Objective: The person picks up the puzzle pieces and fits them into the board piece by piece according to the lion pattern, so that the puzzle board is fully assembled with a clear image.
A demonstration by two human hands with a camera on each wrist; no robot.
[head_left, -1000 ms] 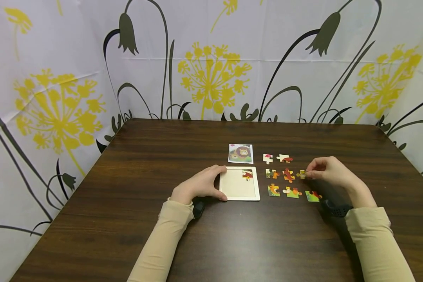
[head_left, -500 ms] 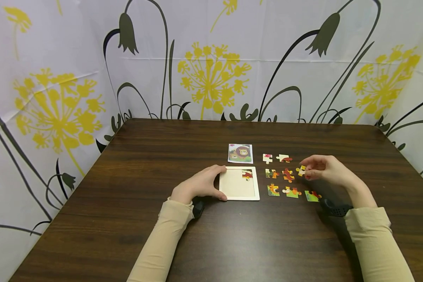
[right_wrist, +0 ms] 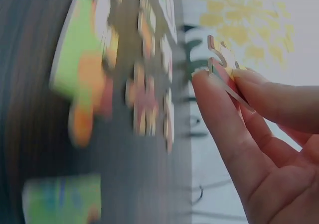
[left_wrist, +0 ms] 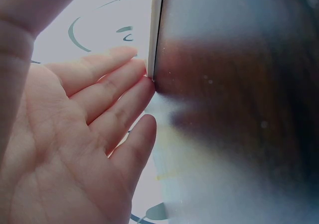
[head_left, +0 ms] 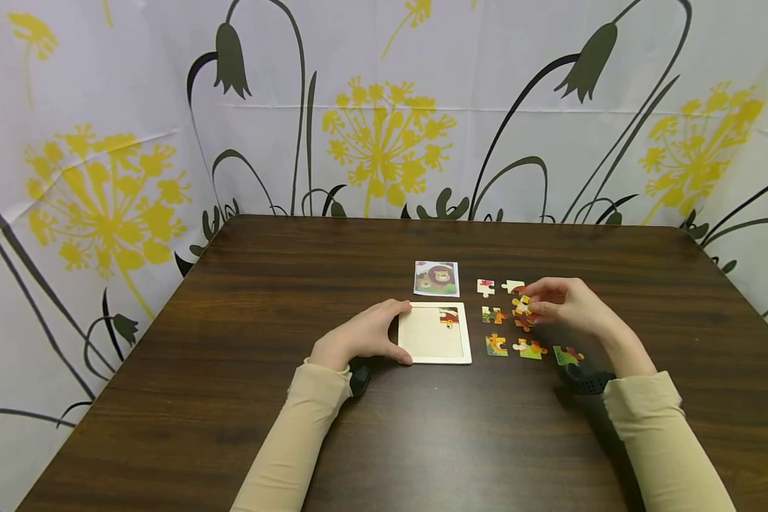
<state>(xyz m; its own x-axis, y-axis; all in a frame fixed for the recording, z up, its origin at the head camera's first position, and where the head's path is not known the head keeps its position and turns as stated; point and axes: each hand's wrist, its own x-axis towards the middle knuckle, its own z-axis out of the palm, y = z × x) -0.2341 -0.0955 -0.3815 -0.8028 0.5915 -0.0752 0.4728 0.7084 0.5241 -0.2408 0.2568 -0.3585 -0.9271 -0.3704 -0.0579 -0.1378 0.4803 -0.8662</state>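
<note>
My left hand (head_left: 366,334) spans the left side of a square puzzle tray (head_left: 467,348), thumb at the near corner and fingertips at the far one. In the left wrist view its straight fingers (left_wrist: 117,114) touch the tray's edge (left_wrist: 156,35). One puzzle piece (head_left: 449,317) lies inside the tray at the upper right. Between thumb and index finger, my right hand (head_left: 576,307) pinches a yellow-and-white puzzle piece (head_left: 521,305), raised above the table in the right wrist view. Below it lies a red-brown piece (head_left: 523,324), partly covered in the head view.
Several loose pieces lie in rows right of the tray, among them a pink-flowered one (head_left: 486,287) and a green-and-red one (head_left: 567,355). A lion picture card (head_left: 436,278) lies behind the tray. The dark wooden table (head_left: 281,284) ends at a flower-patterned curtain (head_left: 384,107).
My right hand has picked up the yellow-and-white puzzle piece from the right end of the middle row and carried it left. The left hand and tray have stayed still.
</note>
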